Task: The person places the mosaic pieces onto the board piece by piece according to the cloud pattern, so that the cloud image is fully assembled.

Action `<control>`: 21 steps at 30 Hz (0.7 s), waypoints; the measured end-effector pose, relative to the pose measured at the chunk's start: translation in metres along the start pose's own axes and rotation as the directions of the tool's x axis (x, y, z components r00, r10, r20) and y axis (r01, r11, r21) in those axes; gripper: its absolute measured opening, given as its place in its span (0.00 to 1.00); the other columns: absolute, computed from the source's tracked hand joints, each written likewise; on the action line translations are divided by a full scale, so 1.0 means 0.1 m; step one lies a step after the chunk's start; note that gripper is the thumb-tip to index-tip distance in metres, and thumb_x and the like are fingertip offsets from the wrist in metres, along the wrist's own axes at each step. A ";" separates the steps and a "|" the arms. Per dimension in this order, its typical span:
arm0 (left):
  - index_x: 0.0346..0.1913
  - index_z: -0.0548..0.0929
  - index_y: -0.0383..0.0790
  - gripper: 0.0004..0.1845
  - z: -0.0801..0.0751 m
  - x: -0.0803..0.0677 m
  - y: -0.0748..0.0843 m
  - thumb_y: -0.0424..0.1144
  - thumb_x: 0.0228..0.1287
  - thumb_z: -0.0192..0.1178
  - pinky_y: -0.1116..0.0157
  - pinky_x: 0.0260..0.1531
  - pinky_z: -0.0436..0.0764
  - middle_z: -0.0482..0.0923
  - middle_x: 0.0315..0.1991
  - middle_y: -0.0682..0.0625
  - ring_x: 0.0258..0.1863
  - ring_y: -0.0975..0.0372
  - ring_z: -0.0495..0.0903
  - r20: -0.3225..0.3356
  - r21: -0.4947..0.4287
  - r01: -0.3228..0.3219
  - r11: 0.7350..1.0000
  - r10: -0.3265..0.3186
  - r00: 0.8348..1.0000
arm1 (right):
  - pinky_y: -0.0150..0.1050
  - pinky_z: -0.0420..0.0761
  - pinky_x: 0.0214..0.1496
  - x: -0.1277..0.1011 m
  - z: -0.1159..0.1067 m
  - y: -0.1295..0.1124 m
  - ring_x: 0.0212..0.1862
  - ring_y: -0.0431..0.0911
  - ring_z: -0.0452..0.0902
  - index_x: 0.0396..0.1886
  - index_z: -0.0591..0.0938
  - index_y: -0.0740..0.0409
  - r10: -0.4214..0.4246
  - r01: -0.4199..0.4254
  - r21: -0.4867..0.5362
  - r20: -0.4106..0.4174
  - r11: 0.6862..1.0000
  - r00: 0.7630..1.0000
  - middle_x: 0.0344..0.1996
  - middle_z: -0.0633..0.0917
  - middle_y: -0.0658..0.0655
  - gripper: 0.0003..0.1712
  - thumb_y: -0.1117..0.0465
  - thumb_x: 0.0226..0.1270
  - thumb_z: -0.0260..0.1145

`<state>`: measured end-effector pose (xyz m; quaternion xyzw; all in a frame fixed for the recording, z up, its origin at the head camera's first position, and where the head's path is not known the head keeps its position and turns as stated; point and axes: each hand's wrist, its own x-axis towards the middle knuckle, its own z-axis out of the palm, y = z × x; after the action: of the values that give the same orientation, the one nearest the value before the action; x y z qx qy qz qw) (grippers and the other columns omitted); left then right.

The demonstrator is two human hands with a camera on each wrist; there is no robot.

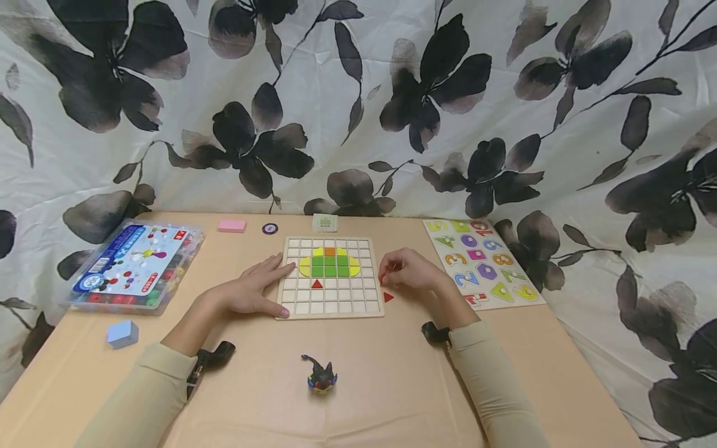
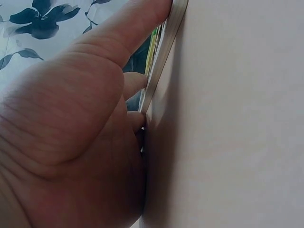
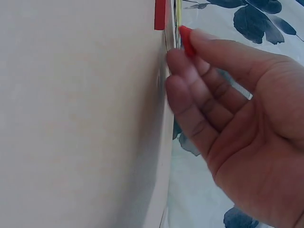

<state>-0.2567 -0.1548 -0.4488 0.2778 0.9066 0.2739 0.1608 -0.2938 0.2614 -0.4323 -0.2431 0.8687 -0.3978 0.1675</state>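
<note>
A wooden grid board (image 1: 336,302) lies at the table's middle. Yellow, green and orange tiles (image 1: 329,262) fill its centre, and a red triangle (image 1: 317,284) sits below them. My left hand (image 1: 254,289) lies flat on the table, its straight fingers against the board's left edge (image 2: 164,52). My right hand (image 1: 394,272) is at the board's right edge and pinches a small red piece (image 3: 186,40) between thumb and fingertips. A second red piece (image 1: 388,297) lies on the table just below that hand and shows again in the right wrist view (image 3: 160,14).
A number puzzle board (image 1: 482,261) lies to the right and a clear box of coloured beads (image 1: 134,264) to the left. A blue block (image 1: 122,334), pink block (image 1: 232,225), purple disc (image 1: 270,228), small card (image 1: 325,222) and dark toy figure (image 1: 321,376) are scattered about. Floral cloth hangs behind.
</note>
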 end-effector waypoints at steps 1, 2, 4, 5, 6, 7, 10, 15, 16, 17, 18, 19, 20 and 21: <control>0.84 0.56 0.44 0.60 0.00 0.00 0.00 0.63 0.55 0.75 0.31 0.77 0.41 0.36 0.85 0.34 0.84 0.37 0.35 0.001 0.000 -0.001 1.000 0.001 1.000 | 0.35 0.76 0.37 -0.01 0.00 0.00 0.34 0.47 0.76 0.38 0.86 0.62 0.005 -0.005 -0.003 -0.020 1.000 1.000 0.29 0.84 0.54 0.03 0.70 0.67 0.71; 0.84 0.56 0.43 0.60 0.00 0.00 0.00 0.63 0.55 0.75 0.32 0.77 0.41 0.36 0.85 0.33 0.84 0.37 0.35 0.001 0.001 -0.002 1.000 0.002 1.000 | 0.36 0.77 0.38 -0.01 0.00 -0.01 0.36 0.48 0.77 0.39 0.87 0.61 0.011 -0.011 -0.001 -0.039 1.000 0.999 0.30 0.84 0.54 0.03 0.69 0.67 0.71; 0.84 0.56 0.43 0.60 0.00 0.00 0.01 0.63 0.55 0.75 0.31 0.77 0.41 0.36 0.85 0.33 0.84 0.37 0.35 0.000 0.004 -0.005 1.000 0.005 1.000 | 0.38 0.78 0.42 -0.02 0.00 -0.02 0.39 0.49 0.78 0.40 0.89 0.58 0.017 -0.017 -0.002 -0.082 1.000 0.997 0.32 0.86 0.53 0.05 0.68 0.68 0.70; 0.84 0.55 0.43 0.60 0.00 0.00 0.01 0.63 0.55 0.75 0.32 0.77 0.41 0.36 0.85 0.33 0.84 0.37 0.35 -0.001 0.006 -0.006 1.000 0.006 1.000 | 0.39 0.79 0.44 -0.02 0.00 -0.03 0.41 0.50 0.78 0.41 0.90 0.57 0.020 -0.020 0.001 -0.103 1.000 0.995 0.34 0.87 0.53 0.06 0.68 0.68 0.70; 0.84 0.55 0.43 0.60 0.00 0.00 0.01 0.63 0.55 0.75 0.32 0.77 0.41 0.36 0.85 0.33 0.84 0.37 0.35 -0.001 0.009 -0.007 1.000 0.007 1.000 | 0.40 0.79 0.45 -0.02 0.00 -0.05 0.41 0.51 0.79 0.42 0.90 0.57 0.023 -0.022 0.008 -0.121 1.000 0.992 0.34 0.88 0.53 0.07 0.68 0.68 0.70; 0.84 0.55 0.43 0.60 0.00 0.00 0.01 0.63 0.56 0.75 0.32 0.77 0.41 0.36 0.85 0.33 0.84 0.37 0.35 -0.002 0.010 -0.007 1.000 0.007 1.000 | 0.40 0.80 0.47 -0.02 0.00 -0.05 0.42 0.51 0.79 0.43 0.91 0.57 0.023 -0.021 0.013 -0.135 1.000 0.991 0.35 0.88 0.53 0.08 0.68 0.68 0.70; 0.84 0.55 0.44 0.59 0.00 -0.01 0.00 0.63 0.56 0.74 0.32 0.77 0.41 0.36 0.85 0.34 0.84 0.37 0.35 0.001 0.013 -0.005 1.000 0.005 1.000 | 0.40 0.80 0.48 -0.01 0.02 -0.08 0.41 0.51 0.79 0.45 0.90 0.59 0.015 -0.011 0.025 -0.157 1.000 0.988 0.36 0.89 0.54 0.09 0.70 0.67 0.70; 0.84 0.55 0.45 0.60 0.02 0.01 -0.01 0.64 0.56 0.74 0.32 0.77 0.41 0.36 0.85 0.33 0.84 0.37 0.35 0.003 0.012 -0.005 1.000 0.005 1.000 | 0.41 0.81 0.50 0.01 0.04 -0.14 0.40 0.51 0.81 0.45 0.90 0.58 0.009 -0.003 0.038 -0.157 0.999 0.988 0.37 0.90 0.57 0.12 0.73 0.65 0.69; 0.84 0.55 0.44 0.60 0.02 0.01 0.00 0.64 0.56 0.74 0.32 0.77 0.41 0.36 0.85 0.33 0.84 0.37 0.35 0.002 0.014 -0.004 1.000 0.004 1.000 | 0.42 0.81 0.50 0.02 0.05 -0.17 0.40 0.51 0.81 0.46 0.90 0.58 0.008 -0.002 0.038 -0.157 0.999 0.988 0.38 0.90 0.57 0.12 0.72 0.65 0.69; 0.84 0.55 0.45 0.59 0.01 0.01 0.00 0.64 0.56 0.74 0.32 0.77 0.41 0.36 0.85 0.33 0.84 0.37 0.35 0.001 0.015 -0.002 1.000 0.002 1.000 | 0.42 0.81 0.50 0.03 0.07 -0.19 0.40 0.51 0.81 0.46 0.91 0.57 0.009 -0.004 0.036 -0.159 0.999 0.987 0.38 0.90 0.57 0.13 0.72 0.65 0.70; 0.84 0.55 0.44 0.59 0.01 0.01 0.00 0.64 0.56 0.74 0.31 0.77 0.41 0.36 0.85 0.33 0.84 0.37 0.35 0.001 0.015 -0.001 1.000 0.001 1.000 | 0.42 0.80 0.49 0.05 0.08 -0.22 0.40 0.51 0.81 0.47 0.91 0.57 0.009 -0.004 0.033 -0.160 0.999 0.987 0.37 0.90 0.56 0.12 0.71 0.66 0.71; 0.84 0.55 0.44 0.59 0.00 0.01 0.00 0.64 0.56 0.74 0.31 0.77 0.41 0.36 0.85 0.33 0.84 0.37 0.35 0.000 0.016 -0.002 1.000 0.002 1.000 | 0.41 0.80 0.48 0.07 0.11 -0.26 0.40 0.51 0.81 0.48 0.91 0.57 0.006 -0.001 0.026 -0.157 1.000 0.988 0.37 0.90 0.55 0.12 0.70 0.66 0.72; 0.84 0.55 0.44 0.59 0.00 0.01 0.01 0.63 0.56 0.74 0.31 0.77 0.41 0.36 0.85 0.33 0.84 0.37 0.35 0.000 0.015 -0.004 1.000 0.004 1.000 | 0.40 0.80 0.47 0.10 0.13 -0.29 0.40 0.51 0.81 0.49 0.91 0.57 0.001 0.002 0.016 -0.154 1.000 0.988 0.37 0.90 0.54 0.12 0.68 0.66 0.73; 0.84 0.55 0.44 0.59 0.00 0.01 0.00 0.63 0.56 0.74 0.31 0.77 0.41 0.37 0.85 0.33 0.84 0.37 0.36 -0.001 0.016 -0.005 1.000 0.005 1.000 | 0.39 0.80 0.46 0.13 0.15 -0.32 0.40 0.50 0.80 0.49 0.91 0.57 -0.003 0.004 0.006 -0.148 1.000 0.989 0.36 0.90 0.53 0.12 0.67 0.66 0.74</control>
<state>-0.2573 -0.1541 -0.4490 0.2811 0.9081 0.2672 0.1576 -0.2877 0.2265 -0.4182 -0.2140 0.8771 -0.4176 0.1026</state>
